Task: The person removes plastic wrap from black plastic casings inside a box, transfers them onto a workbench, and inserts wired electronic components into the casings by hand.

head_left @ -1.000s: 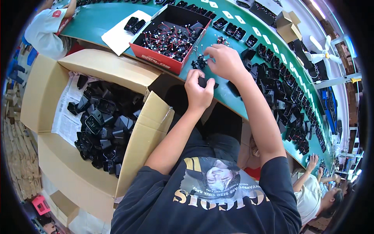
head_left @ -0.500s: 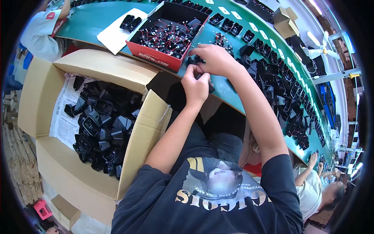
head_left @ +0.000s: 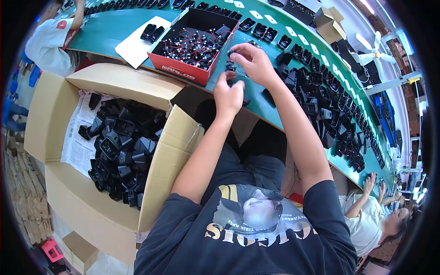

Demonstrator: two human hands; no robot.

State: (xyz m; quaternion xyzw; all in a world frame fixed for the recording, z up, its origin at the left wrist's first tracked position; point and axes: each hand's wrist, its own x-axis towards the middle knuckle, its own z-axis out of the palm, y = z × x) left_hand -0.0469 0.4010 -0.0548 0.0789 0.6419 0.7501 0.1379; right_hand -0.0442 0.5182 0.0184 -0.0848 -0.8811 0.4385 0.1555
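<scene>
Over the table edge, my right hand (head_left: pixel 255 64) pinches a small black part (head_left: pixel 232 53) between thumb and fingertips. My left hand (head_left: pixel 229 97) is just below it, thumb and fingers drawn together; what they grip, if anything, is hidden. Several small black pieces (head_left: pixel 230 67) are between the two hands. Left of them stands a red box (head_left: pixel 181 75) with black inner walls, filled with small parts on red and black wires (head_left: pixel 192 48). A dark housing partly shows beside my left wrist.
An open cardboard carton (head_left: pixel 85 195) of black plastic housings (head_left: pixel 121 146) stands at my left. The green table (head_left: pixel 103 34) carries a white sheet (head_left: pixel 137 43) with two black housings, a heap of housings (head_left: pixel 316 98) at right, and rows of housings. Co-workers (head_left: pixel 48 43) sit left and right.
My right hand has moved up, apart from my left, carrying a small black part. The left hand has shifted slightly and opened a small gap between thumb and finger.
</scene>
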